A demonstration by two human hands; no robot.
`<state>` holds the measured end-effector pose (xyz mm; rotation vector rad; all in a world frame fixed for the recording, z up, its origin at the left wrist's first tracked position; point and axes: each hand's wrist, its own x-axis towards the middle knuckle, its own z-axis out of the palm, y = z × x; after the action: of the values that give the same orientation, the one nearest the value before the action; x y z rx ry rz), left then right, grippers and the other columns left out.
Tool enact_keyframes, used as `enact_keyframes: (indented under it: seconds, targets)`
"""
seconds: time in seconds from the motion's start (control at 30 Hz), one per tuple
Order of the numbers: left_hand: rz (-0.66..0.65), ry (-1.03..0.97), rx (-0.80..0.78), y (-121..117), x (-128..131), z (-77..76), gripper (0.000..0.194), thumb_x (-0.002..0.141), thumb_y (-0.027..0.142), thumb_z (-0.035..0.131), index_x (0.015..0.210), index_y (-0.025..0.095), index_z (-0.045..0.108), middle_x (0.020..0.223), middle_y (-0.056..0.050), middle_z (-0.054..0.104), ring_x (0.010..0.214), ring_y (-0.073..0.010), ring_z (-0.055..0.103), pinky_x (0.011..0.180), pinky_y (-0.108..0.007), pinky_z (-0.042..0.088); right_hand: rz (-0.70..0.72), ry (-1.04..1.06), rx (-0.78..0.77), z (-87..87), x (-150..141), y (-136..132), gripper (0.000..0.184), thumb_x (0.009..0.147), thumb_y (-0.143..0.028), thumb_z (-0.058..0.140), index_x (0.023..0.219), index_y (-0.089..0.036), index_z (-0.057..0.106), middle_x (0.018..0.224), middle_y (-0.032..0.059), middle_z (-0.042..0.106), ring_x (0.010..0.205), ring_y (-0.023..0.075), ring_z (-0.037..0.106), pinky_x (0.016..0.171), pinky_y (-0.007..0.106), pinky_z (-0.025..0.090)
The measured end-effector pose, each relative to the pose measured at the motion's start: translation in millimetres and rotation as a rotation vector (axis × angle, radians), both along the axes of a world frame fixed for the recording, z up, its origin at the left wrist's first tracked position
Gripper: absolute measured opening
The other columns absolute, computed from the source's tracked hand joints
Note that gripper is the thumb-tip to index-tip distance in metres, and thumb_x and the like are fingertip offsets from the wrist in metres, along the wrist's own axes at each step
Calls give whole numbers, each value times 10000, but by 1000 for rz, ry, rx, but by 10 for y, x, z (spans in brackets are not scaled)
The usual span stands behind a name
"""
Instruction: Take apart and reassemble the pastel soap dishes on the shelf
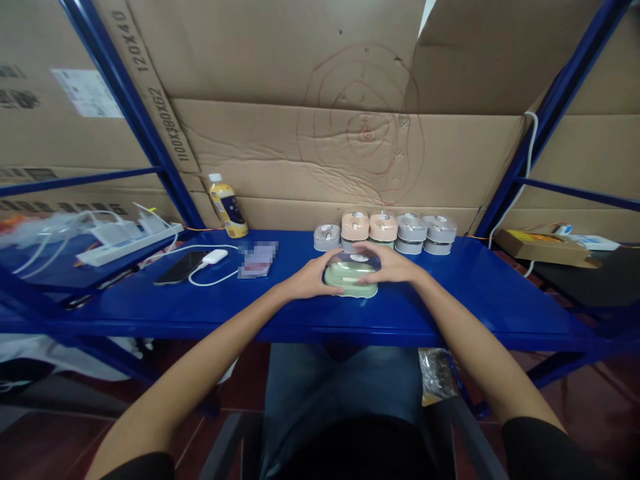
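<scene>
Both hands are wrapped round a light green box with a clear lid point(350, 272), just above or on the blue table; I cannot tell which. My left hand point(313, 273) grips its left side, and my right hand point(393, 265) clasps the right side and upper edge. A round pale sticker shows on top of the lid. Close behind stands a row of similar small lidded boxes: a grey one point(327, 238) alone at the left, stacked peach ones point(355, 227), and grey stacks point(439, 233) at the right.
On the blue table point(475, 300), to the left, lie a black phone point(180, 268), a white charger with cable point(215, 257) and a blurred flat item point(257, 259). A yellow bottle point(228, 207) stands behind them. Cardboard point(250, 133) walls the back between blue posts.
</scene>
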<state>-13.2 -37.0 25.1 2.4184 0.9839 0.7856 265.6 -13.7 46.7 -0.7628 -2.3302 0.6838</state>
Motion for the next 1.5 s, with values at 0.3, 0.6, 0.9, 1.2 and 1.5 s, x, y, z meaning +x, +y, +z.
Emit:
enact_keyframes:
  seconds: [0.3, 0.6, 0.9, 1.2, 1.5]
  targets:
    - [-12, 203, 187, -120, 19, 25, 448, 1016, 520, 565, 1281, 210, 750, 1470, -167, 499, 1410, -353, 520, 1233, -542, 397, -306, 221, -112, 131, 462, 229, 530, 837, -595, 752, 1249, -268, 693, 1282, 87, 712, 1212, 331, 669, 1066, 581, 562]
    - [214, 69, 253, -61, -161, 36, 551, 1091, 523, 376, 1365, 165, 693, 1453, -165, 513, 1472, -338, 438, 1270, -542, 356, -435, 279, -51, 96, 395, 238, 525, 855, -606, 716, 1277, -297, 683, 1303, 85, 706, 1192, 334, 666, 985, 551, 604]
    - [206, 155, 218, -277, -217, -34, 533, 1092, 509, 386, 1380, 163, 671, 1553, -182, 431, 1521, -349, 396, 1294, -552, 322, -437, 284, 1, 74, 329, 201, 563, 907, -621, 643, 1340, -262, 642, 1309, 109, 704, 1157, 334, 682, 1030, 563, 569]
    - [92, 23, 140, -201, 84, -109, 793, 904, 571, 746, 1541, 205, 447, 1551, -197, 502, 1458, -383, 500, 1228, -582, 404, -38, 32, 83, 132, 180, -12, 718, 756, -434, 854, 1419, -264, 638, 1436, 95, 668, 1321, 350, 621, 1172, 583, 464]
    - [137, -205, -16, -95, 200, -154, 1223, 665, 527, 934, 1611, 199, 231, 1439, -192, 628, 1338, -393, 626, 1160, -583, 465, 107, -80, 181, 35, -48, -23, 785, 720, -448, 916, 1445, -321, 645, 1461, 83, 647, 1369, 342, 598, 1183, 573, 454]
